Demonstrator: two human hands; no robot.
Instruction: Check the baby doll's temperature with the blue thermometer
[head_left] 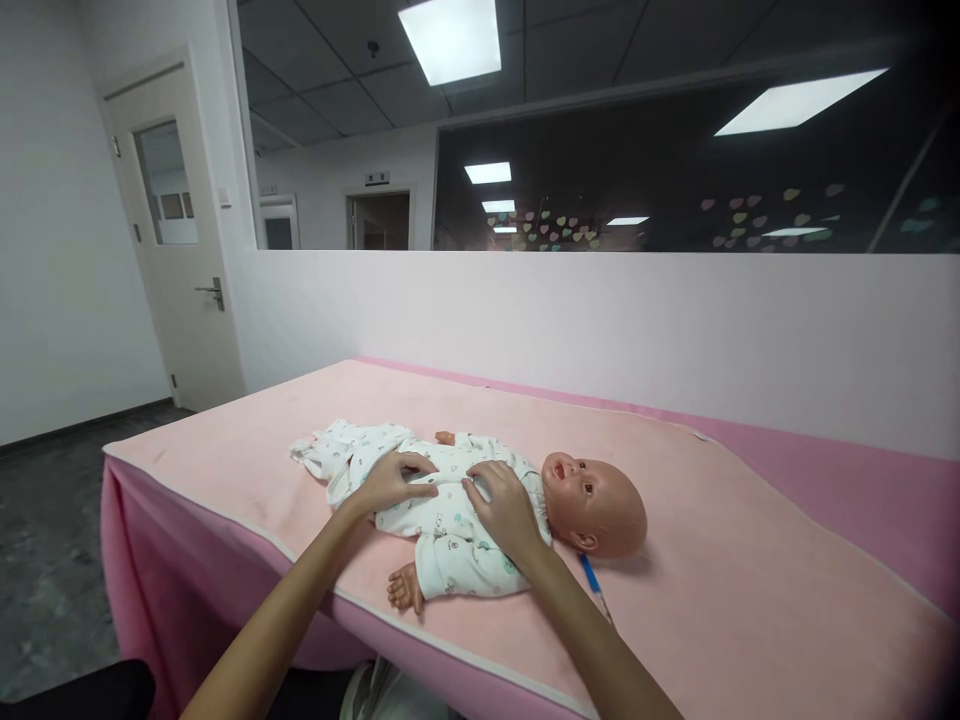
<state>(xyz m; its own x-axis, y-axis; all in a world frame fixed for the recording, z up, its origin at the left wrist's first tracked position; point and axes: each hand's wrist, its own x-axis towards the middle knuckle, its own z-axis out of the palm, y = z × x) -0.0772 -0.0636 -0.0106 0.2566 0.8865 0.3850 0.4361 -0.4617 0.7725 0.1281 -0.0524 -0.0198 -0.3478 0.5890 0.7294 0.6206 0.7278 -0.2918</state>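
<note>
A baby doll (600, 500) lies on its back, its head to the right, dressed in a white patterned outfit (465, 575). My left hand (394, 482) rests on the front of the outfit near the doll's waist, thumb and fingers apart. On the chest lies my right hand (506, 505), fingers bent and thumb held away from them, touching the cloth. Between the two hands is a short stretch of the garment's front. One doll hand (406, 588) pokes out of the near sleeve; the other doll hand (445, 438) shows at the far side. The garment's legs look flat and crumpled at the left.
Under the doll, a pale pink mat (720, 600) covers the table, over a darker pink cloth (810, 490). A thin blue-ended item (590, 574) lies below the doll's head, partly behind my right forearm. A white wall (637, 330) with a window borders the far side.
</note>
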